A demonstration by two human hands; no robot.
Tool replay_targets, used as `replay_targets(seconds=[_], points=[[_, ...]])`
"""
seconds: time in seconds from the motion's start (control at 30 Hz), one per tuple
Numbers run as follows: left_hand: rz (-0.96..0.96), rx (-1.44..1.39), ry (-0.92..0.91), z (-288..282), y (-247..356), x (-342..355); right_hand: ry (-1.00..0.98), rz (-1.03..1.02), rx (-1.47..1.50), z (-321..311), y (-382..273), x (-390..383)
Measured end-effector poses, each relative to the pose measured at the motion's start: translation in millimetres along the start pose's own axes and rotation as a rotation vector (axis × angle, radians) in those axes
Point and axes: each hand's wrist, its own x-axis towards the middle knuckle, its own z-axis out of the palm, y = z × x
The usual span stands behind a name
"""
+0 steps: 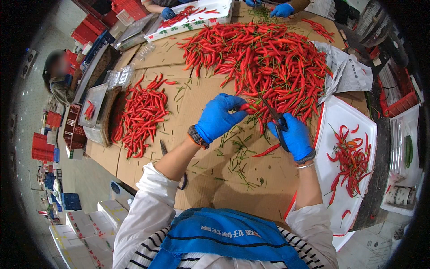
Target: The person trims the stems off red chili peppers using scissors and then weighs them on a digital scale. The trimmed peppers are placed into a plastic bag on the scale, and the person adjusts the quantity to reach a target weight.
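Note:
My left hand (219,117), in a blue glove, is closed with its fingertips pinching a red chili pepper (245,106). My right hand (293,136), gloved in blue too, grips a pair of dark scissors (281,124). Their blades point up and left, beside the chili and its green stem. Whether the blades touch the stem I cannot tell. Just beyond both hands rises a large heap of red chilies (264,58) with green stems. Cut green stems (239,154) lie scattered on the cardboard (204,179) below my hands, near a single chili (266,150).
A smaller chili pile (145,119) lies at the left. A second pair of scissors (182,181) sits partly beneath my left forearm. At right, a white tray (329,215) holds chilies. Across the table, gloved hands (282,10) of other people work near a white foam box (197,27).

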Motion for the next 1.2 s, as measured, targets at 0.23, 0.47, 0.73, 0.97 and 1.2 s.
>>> replay_targets(seconds=[0.23,0.47,0.73,0.97,1.2], points=[[-0.387,1.149,-0.117,-90,-70,2,0.103,0.092,-0.060,-2,3,1],[-0.057,0.642,-0.342,30,-40,32,0.112,0.114,-0.107,-1,6,1],[-0.210,0.646,-0.496,36,-54,33,0.107,0.117,-0.076,1,8,0],[-0.034,0.617,-0.311,31,-58,6,0.074,0.132,-0.056,4,10,1],[-0.289,0.519,-0.307,19,-65,0,0.068,0.139,-0.107,0,8,0]])
